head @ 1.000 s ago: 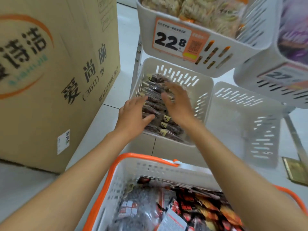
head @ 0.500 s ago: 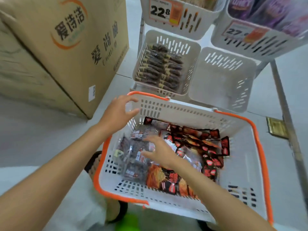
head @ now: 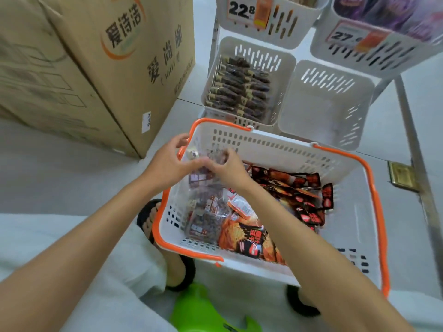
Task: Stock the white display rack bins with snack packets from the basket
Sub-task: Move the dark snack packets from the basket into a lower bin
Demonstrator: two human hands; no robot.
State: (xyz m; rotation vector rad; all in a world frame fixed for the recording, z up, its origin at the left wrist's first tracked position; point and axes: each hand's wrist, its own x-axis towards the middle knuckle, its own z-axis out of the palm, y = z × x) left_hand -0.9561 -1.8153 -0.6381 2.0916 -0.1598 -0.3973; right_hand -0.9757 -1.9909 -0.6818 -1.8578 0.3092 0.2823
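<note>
A white basket (head: 282,149) with orange handles sits on the floor before me, holding clear bags of dark snacks (head: 206,219) and red-and-black packets (head: 302,195). Over its far left corner my left hand (head: 172,161) and my right hand (head: 230,168) meet, both gripping a clear snack bag (head: 203,164) lifted off the pile. On the white rack, the lower left bin (head: 282,68) is packed with dark packets (head: 239,89). The lower right bin (head: 326,109) beside it holds nothing.
A large cardboard box (head: 96,68) stands on the floor at left, close to the rack. Upper bins carry price tags 22.8 (head: 242,9) and 27 (head: 345,35). A metal rack leg (head: 417,152) runs down the right. My sandalled foot (head: 148,216) touches the basket's left side.
Both hands left the lower left bin, came back over the basket, and closed together on a clear snack bag at its far left corner. The view tilted down.
</note>
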